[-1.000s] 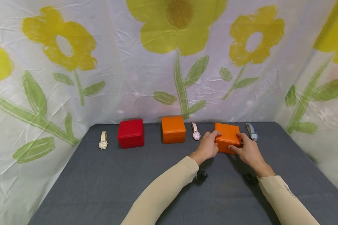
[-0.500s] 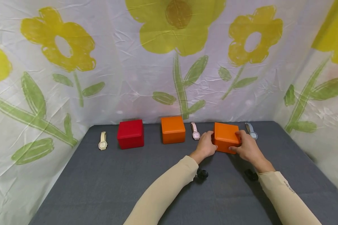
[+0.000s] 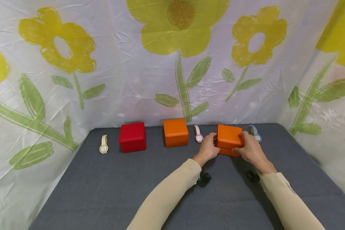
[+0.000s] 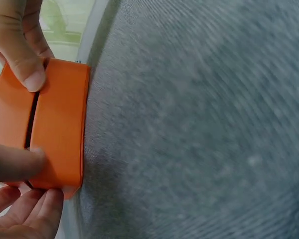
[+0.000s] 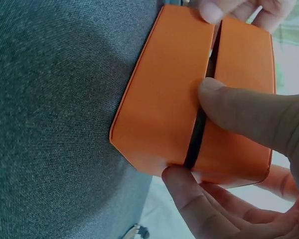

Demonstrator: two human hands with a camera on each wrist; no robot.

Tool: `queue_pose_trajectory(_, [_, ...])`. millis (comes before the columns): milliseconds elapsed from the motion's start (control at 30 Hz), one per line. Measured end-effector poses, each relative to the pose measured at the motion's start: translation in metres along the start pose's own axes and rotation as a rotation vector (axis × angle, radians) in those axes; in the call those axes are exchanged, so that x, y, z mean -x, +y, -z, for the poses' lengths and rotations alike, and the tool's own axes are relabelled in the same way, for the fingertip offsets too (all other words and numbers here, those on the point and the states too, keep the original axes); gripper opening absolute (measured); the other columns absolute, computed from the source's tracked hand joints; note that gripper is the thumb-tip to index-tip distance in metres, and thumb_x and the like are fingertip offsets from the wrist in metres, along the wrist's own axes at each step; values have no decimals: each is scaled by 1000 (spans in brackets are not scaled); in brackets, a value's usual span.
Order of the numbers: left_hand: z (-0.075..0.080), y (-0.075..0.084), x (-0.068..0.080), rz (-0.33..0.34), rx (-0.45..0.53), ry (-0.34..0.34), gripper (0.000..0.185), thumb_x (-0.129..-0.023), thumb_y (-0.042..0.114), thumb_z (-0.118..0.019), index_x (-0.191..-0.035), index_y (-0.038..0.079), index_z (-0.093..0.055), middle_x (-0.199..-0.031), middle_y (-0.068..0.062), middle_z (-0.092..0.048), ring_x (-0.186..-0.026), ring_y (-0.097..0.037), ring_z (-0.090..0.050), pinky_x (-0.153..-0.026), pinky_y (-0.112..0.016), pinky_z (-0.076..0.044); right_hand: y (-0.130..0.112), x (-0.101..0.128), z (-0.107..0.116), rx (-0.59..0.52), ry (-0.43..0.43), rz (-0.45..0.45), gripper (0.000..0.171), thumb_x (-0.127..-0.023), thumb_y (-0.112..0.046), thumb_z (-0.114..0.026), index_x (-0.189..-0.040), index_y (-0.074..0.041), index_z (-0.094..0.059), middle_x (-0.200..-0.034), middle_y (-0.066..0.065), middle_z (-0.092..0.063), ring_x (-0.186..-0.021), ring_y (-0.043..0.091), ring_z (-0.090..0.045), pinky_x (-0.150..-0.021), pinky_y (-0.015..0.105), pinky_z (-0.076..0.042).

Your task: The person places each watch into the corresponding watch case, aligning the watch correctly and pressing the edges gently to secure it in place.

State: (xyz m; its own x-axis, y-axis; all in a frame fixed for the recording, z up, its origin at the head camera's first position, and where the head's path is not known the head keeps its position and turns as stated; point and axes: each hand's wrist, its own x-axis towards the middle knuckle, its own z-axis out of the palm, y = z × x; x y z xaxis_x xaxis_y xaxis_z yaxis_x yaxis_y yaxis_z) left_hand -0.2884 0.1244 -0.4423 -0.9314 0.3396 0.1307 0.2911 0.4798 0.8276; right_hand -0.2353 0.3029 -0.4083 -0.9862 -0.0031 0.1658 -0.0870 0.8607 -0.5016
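Both hands are on an orange watch box (image 3: 229, 135) at the right back of the table. A dark gap runs between its lid (image 5: 241, 64) and its base (image 5: 159, 94); the lid is slightly raised. My left hand (image 3: 207, 148) holds the left side, its thumb (image 4: 15, 162) at the seam. On the right side, my right hand (image 3: 251, 151) grips the box, thumb (image 5: 244, 109) across the gap and fingers round the side. The inside is hidden. A pink-strapped watch (image 3: 198, 134) lies left of the box, and a blue-grey watch (image 3: 255, 133) right of it.
A second orange box (image 3: 176, 133) and a red box (image 3: 132, 137) stand closed further left along the back. Beyond them lies a cream-strapped watch (image 3: 103, 144). The dark grey table (image 3: 103, 191) meets a flower-printed curtain (image 3: 126, 80) behind.
The orange box's lid has lifted from its base, opening a gap along the front. My left fingers have slid from its top down to its left side.
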Motion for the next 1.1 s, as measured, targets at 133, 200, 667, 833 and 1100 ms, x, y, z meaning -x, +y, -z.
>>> queue_pose_trajectory(133, [1, 0, 0, 15, 41, 4, 58, -82, 3, -74, -134, 7, -49, -120, -6, -59, -105, -15, -59, -88, -23, -48, -2, 1, -2, 4, 23, 4, 66, -81, -16, -77, -131, 8, -41, -121, 33, -43, -95, 42, -48, -79, 55, -44])
queue_pose_trajectory(200, [1, -1, 0, 22, 51, 12, 57, -82, 4, -74, -134, 7, -49, -120, -6, -59, -105, -16, -59, -88, -23, -48, -2, 1, -4, 14, 27, 11, 66, -82, -16, -76, -131, 8, -41, -122, 34, -41, -95, 43, -48, -79, 56, -45])
queue_pose_trajectory(667, [-2, -2, -2, 66, 125, 48, 65, -78, 0, -77, -135, 15, -49, -114, -3, -61, -100, -13, -61, -87, -25, -50, 11, -2, 2, 125, -3, 229, 54, -82, -12, -76, -127, 0, -48, -138, 27, -32, -106, 47, -50, -86, 59, -46])
queue_pose_trajectory(833, [-2, -2, -2, 74, 129, 47, 67, -78, -1, -77, -136, 16, -48, -115, -4, -62, -101, -14, -61, -87, -26, -50, 21, -5, 2, 194, 25, 402, 44, -80, -10, -77, -117, -3, -54, -120, 20, -47, -91, 34, -57, -75, 50, -51])
queue_pose_trajectory(1100, [-2, -2, -4, 58, 121, 43, 67, -77, -1, -77, -134, 17, -47, -112, -5, -62, -98, -14, -62, -85, -27, -51, 29, -11, 7, 222, 35, 536, 38, -76, -11, -81, -102, -14, -53, -96, 6, -53, -71, 18, -54, -59, 36, -49])
